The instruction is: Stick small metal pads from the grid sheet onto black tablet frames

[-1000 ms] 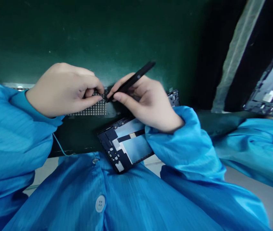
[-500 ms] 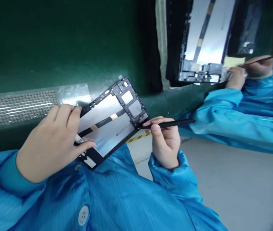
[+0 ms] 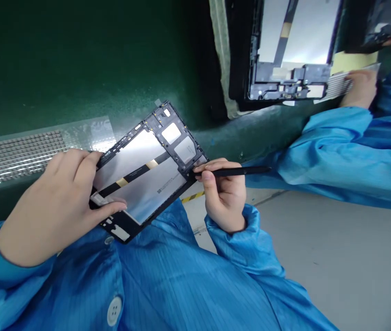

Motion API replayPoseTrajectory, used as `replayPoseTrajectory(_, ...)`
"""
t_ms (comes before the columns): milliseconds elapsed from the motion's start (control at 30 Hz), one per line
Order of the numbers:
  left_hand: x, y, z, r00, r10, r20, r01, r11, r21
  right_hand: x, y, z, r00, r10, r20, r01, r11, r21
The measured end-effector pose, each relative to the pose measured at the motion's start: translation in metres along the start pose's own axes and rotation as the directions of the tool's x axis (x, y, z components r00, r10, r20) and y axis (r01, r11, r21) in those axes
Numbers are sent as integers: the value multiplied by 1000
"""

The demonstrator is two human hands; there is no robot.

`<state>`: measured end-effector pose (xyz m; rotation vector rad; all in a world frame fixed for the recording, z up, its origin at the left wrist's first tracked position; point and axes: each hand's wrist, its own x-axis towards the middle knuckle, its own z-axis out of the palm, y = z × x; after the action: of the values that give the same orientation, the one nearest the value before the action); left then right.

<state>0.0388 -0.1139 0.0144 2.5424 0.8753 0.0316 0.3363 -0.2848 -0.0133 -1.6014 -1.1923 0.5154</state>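
My left hand [image 3: 55, 202] grips the lower left end of an opened tablet [image 3: 147, 170], thumb over its inner face and fingers along the far edge. The tablet is tilted in front of my body, its silvery back panel crossed by a black ribbon cable [image 3: 135, 174] with gold patches. In my right hand [image 3: 225, 193] a slim black tool, which looks like tweezers [image 3: 240, 171], is pinched like a pen. Its tip meets the tablet's right edge, near the corner of the black frame; the exact contact is hidden by my fingers.
A clear sheet with rows of small grey pieces [image 3: 19, 154] lies on the green table [image 3: 95, 55] at left. Another opened tablet [image 3: 292, 87] lies at upper right on dark padding. A co-worker's hand [image 3: 361, 87] touches a light sheet beside it; the blue sleeve [image 3: 336, 147] reaches near me.
The view has shifted slightly, so my hands and the tablet appear further left. The tool stays at the same corner. The co-worker's hands have moved apart, one going up and right.
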Motion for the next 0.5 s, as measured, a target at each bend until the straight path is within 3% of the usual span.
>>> replayPoseTrajectory(100, -1, -3, -2, 1000, 3, 19, -3, 1000, 12, 1, -5, -2, 997, -70, 23, 72, 989, -126)
replayPoseTrajectory(167, 0, -4, -3, 1000, 11, 20, -12, 1000, 23, -1, -10, -8, 995, -98, -28, 92, 981, -169)
replayPoseTrajectory(267, 0, -1, 1, 1000, 24, 0, -24, 999, -33, -16, -19, -17, 983, 28, -184, -50, 992, -116)
replayPoseTrajectory(300, 0, 2, 3, 1000, 24, -12, -25, 996, -80, -25, -22, -16, 982, 116, -150, -131, 987, -91)
replayPoseTrajectory(400, -3, 18, 9, 996, 5, -87, -23, 979, -204, -54, -34, 5, 942, 296, 156, -291, 955, -57)
replayPoseTrajectory(433, -5, 25, 9, 991, 1, -132, -29, 977, -210, -62, -38, 17, 936, 286, 207, -287, 958, -26)
replayPoseTrajectory(500, -9, 34, 5, 974, -13, -227, -37, 976, -215, -67, -45, 39, 957, 231, 176, -242, 969, 48)
